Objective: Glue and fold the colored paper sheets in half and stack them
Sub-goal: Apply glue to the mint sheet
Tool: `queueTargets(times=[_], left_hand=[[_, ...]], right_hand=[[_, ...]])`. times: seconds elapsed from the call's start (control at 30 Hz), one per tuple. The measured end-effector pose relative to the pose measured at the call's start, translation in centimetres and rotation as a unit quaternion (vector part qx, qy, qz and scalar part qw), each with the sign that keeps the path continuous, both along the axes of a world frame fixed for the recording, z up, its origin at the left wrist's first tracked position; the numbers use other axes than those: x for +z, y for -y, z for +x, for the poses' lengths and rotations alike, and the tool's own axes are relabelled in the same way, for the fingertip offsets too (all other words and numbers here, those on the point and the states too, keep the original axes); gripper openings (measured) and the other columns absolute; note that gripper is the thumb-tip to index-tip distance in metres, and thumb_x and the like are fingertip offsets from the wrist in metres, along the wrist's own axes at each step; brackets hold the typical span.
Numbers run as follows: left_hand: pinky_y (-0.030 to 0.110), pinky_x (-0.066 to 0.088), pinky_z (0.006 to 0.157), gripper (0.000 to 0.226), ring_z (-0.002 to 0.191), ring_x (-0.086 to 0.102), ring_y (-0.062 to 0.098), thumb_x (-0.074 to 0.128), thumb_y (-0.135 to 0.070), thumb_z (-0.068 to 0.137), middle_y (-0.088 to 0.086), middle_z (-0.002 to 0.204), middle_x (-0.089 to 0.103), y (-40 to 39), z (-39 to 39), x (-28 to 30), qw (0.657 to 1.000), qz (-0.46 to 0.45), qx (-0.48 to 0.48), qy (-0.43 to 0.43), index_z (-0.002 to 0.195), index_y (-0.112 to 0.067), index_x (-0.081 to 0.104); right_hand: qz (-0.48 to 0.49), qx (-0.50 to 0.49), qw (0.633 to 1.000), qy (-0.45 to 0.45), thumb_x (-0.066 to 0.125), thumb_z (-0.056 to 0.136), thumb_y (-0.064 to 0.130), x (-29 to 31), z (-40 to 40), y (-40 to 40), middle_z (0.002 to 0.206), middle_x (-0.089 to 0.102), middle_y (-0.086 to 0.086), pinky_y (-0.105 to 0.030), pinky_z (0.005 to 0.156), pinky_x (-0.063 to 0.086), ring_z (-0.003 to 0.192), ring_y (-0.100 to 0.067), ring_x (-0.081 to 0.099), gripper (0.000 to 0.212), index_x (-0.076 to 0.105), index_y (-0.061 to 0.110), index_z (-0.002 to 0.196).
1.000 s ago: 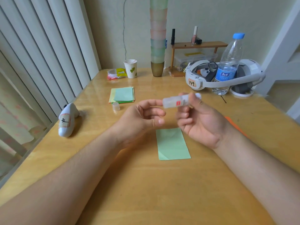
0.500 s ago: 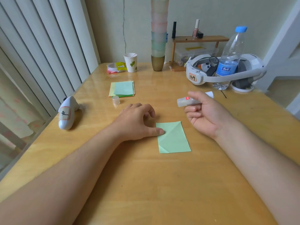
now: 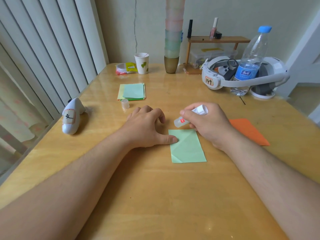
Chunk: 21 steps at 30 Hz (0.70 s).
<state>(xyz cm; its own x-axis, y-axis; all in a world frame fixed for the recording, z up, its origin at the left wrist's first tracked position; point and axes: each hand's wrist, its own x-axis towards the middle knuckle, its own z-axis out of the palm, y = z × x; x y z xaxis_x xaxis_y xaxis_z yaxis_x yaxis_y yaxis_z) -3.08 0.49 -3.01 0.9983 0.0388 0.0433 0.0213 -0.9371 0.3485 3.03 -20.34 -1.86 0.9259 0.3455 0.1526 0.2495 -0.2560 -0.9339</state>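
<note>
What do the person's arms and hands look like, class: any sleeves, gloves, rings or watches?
Both forearms are bare as far as the picture shows, with no sleeves visible. The left hand and right hand wear no gloves, and no rings, watch or bracelet show.

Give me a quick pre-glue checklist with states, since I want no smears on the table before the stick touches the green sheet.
1. Green sheet lies flat on the table: ok.
2. Sheet pinned: left hand presses its thumb on the left edge: ok.
3. Glue stick gripped by the right hand, tip angled down toward the sheet's top edge: ok.
4. Cap off, standing beside the paper stack: ok.
5. Glue extended at the tip: cannot tell.
6. Tip over paper, not bare table: not ok, it hangs just beyond the top edge.
</note>
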Motion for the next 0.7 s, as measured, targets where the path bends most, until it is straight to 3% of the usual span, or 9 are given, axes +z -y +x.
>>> queueTargets(times=[0.3,0.47,0.6,0.7], left_hand=[[0.045,0.038,0.109,0.069,0.114,0.04,0.022,0.063,-0.093,0.054,-0.007,0.116,0.045,0.08,0.05,-0.04,1.0,-0.003,0.005,-0.005,0.104,-0.048,0.046],[0.045,0.037,0.11,0.071,0.112,0.038,0.021,0.06,-0.093,0.052,-0.008,0.115,0.044,0.19,-0.02,0.02,1.0,-0.002,0.008,-0.006,0.104,-0.047,0.047],[0.045,0.038,0.109,0.072,0.115,0.038,0.021,0.059,-0.094,0.053,-0.008,0.117,0.044,0.21,0.01,0.14,1.0,0.002,0.007,-0.014,0.107,-0.047,0.048],[0.045,0.038,0.11,0.073,0.116,0.038,0.021,0.058,-0.095,0.052,-0.008,0.118,0.044,0.17,0.03,0.23,1.0,0.003,0.007,-0.017,0.107,-0.047,0.048]], right_hand=[[-0.039,0.018,0.999,0.013,0.078,0.071,0.049,-0.63,0.07,-0.43,0.072,0.075,-0.005,-0.042,0.07,0.056,0.064,-0.014,0.066,0.024,0.076,0.027,0.079],[-0.063,0.035,0.997,0.021,0.081,0.076,0.051,-0.72,0.03,-0.48,0.076,0.077,-0.001,-0.05,0.079,0.059,0.074,-0.02,0.071,0.024,0.078,0.028,0.082],[-0.09,0.032,0.995,0.028,0.076,0.064,0.067,-0.64,-0.2,-0.7,0.076,0.076,0.005,-0.05,0.08,0.06,0.081,-0.023,0.071,0.04,0.079,0.032,0.083],[-0.105,0.029,0.993,0.038,0.076,0.067,0.067,-0.66,-0.21,-0.71,0.08,0.076,0.001,-0.05,0.08,0.06,0.084,-0.025,0.071,0.038,0.079,0.033,0.084]])
